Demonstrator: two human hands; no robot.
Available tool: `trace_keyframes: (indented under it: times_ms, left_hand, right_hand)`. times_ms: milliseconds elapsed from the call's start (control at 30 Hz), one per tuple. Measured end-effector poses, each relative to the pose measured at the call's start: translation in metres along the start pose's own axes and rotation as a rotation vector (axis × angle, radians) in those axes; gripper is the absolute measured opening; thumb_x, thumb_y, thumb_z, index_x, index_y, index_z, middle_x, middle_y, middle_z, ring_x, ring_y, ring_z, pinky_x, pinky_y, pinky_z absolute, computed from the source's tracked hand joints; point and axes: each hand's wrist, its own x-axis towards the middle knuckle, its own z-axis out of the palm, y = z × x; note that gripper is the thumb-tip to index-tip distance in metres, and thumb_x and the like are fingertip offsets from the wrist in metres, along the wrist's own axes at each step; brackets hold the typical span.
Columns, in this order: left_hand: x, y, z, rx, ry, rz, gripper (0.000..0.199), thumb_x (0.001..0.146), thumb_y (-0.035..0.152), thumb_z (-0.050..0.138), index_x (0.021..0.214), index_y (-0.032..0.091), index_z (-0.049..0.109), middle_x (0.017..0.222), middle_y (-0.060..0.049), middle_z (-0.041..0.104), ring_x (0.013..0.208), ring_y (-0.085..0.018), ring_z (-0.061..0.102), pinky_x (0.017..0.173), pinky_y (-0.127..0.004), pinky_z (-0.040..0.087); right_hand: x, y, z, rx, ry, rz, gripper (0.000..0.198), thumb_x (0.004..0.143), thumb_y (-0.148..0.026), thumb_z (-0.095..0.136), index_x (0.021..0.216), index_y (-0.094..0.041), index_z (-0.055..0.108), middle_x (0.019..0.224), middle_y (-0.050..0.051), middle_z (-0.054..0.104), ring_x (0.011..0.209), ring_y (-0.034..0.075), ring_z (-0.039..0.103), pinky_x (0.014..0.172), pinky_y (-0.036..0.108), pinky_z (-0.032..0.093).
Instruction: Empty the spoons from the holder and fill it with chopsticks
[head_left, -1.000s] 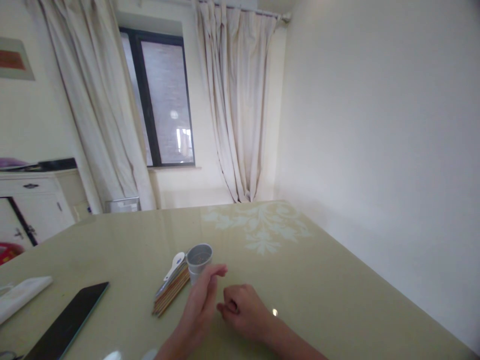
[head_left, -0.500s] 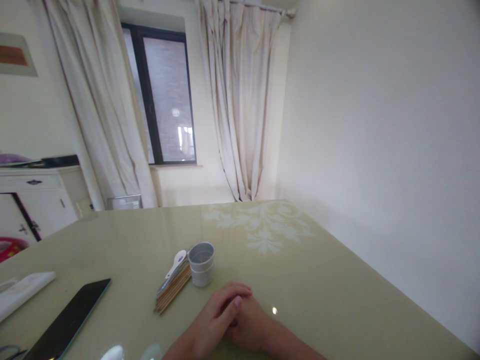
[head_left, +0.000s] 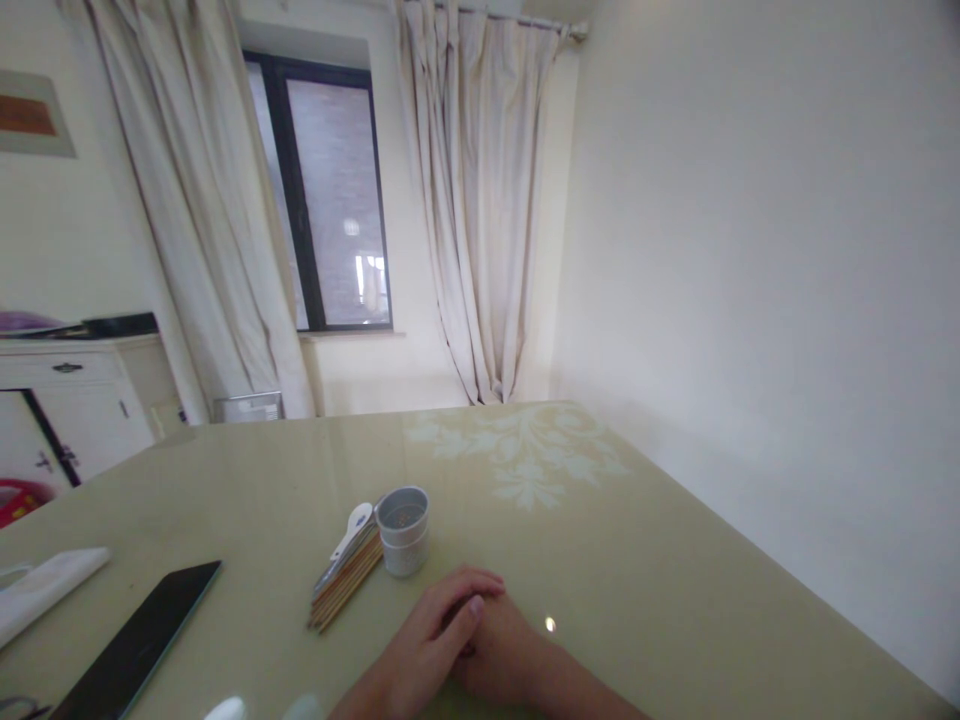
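Step looks like pause: your left hand [head_left: 431, 630] drapes loosely over right hand [head_left: 501, 650]; whether right is clenched, can't tell. Gray cup [head_left: 405, 552] stands beside chopsticks [head_left: 346, 582], well in from right edge of table surface [head_left: 637, 590]. Any grasp calls for parting hands.

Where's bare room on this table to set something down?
The widest bare patch lies between the right hand and the right edge of the table. Another lies between the black slab and wooden sticks. It's crowded where the sticks, white spoon and grey cup bunch together.
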Motion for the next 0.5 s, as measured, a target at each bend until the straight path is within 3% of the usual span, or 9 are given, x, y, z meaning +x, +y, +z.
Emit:
trace_keyframes:
  times_ms: [167, 267, 333, 367, 433, 500]
  left_hand:
    - [-0.001, -0.004, 0.003, 0.026, 0.011, 0.027, 0.049, 0.105, 0.063, 0.045, 0.129, 0.034, 0.076, 0.144, -0.007, 0.071, 0.144, -0.028, 0.057, 0.129, -0.049, 0.039]
    - [-0.001, -0.007, 0.001, 0.119, 0.081, 0.117, 0.043, 0.106, 0.055, 0.047, 0.129, 0.033, 0.076, 0.148, -0.009, 0.067, 0.143, -0.029, 0.057, 0.126, -0.049, 0.043]
    - [0.002, -0.007, -0.007, 0.24, 0.283, 0.205, 0.038, 0.105, 0.052, 0.051, 0.126, 0.032, 0.076, 0.149, -0.01, 0.066, 0.142, -0.031, 0.057, 0.125, -0.052, 0.043]
    - [0.004, -0.007, -0.012, 0.305, 0.437, 0.231, 0.037, 0.105, 0.051, 0.052, 0.126, 0.031, 0.074, 0.148, -0.011, 0.065, 0.143, -0.032, 0.056, 0.126, -0.054, 0.041]
    - [0.009, -0.008, -0.027, 0.41, 0.762, 0.207, 0.041, 0.103, 0.053, 0.055, 0.133, 0.029, 0.068, 0.15, -0.013, 0.06, 0.147, -0.034, 0.051, 0.128, -0.059, 0.036]
    - [0.014, -0.013, -0.043, 0.482, 0.944, 0.117, 0.058, 0.098, 0.06, 0.059, 0.144, 0.024, 0.058, 0.156, -0.017, 0.052, 0.151, -0.038, 0.044, 0.128, -0.063, 0.033]
  right_hand:
    - [0.001, -0.001, -0.001, -0.025, 0.035, -0.047, 0.048, 0.082, -0.016, 0.065, 0.128, -0.02, 0.076, 0.128, 0.012, 0.079, 0.118, 0.032, 0.071, 0.111, 0.044, 0.049]
    - [0.002, -0.002, -0.004, -0.076, -0.005, -0.036, 0.03, 0.08, -0.016, 0.066, 0.106, -0.021, 0.08, 0.105, 0.009, 0.084, 0.095, 0.027, 0.075, 0.091, 0.035, 0.055]
    - [0.003, -0.003, -0.008, -0.136, -0.038, 0.035, 0.008, 0.078, -0.015, 0.068, 0.076, -0.022, 0.073, 0.078, 0.003, 0.078, 0.071, 0.021, 0.068, 0.072, 0.029, 0.049]
    - [0.003, -0.004, -0.01, -0.159, -0.032, 0.075, 0.014, 0.078, -0.015, 0.069, 0.066, -0.022, 0.065, 0.067, 0.0, 0.072, 0.062, 0.018, 0.062, 0.066, 0.027, 0.044]
    - [0.005, -0.005, -0.016, -0.164, 0.045, 0.141, 0.026, 0.081, -0.015, 0.07, 0.061, -0.021, 0.054, 0.061, -0.003, 0.063, 0.057, 0.014, 0.054, 0.062, 0.026, 0.037]
    - [0.007, -0.006, -0.021, -0.116, 0.173, 0.189, 0.024, 0.085, -0.018, 0.071, 0.069, -0.021, 0.054, 0.066, -0.003, 0.061, 0.061, 0.014, 0.052, 0.062, 0.026, 0.035]
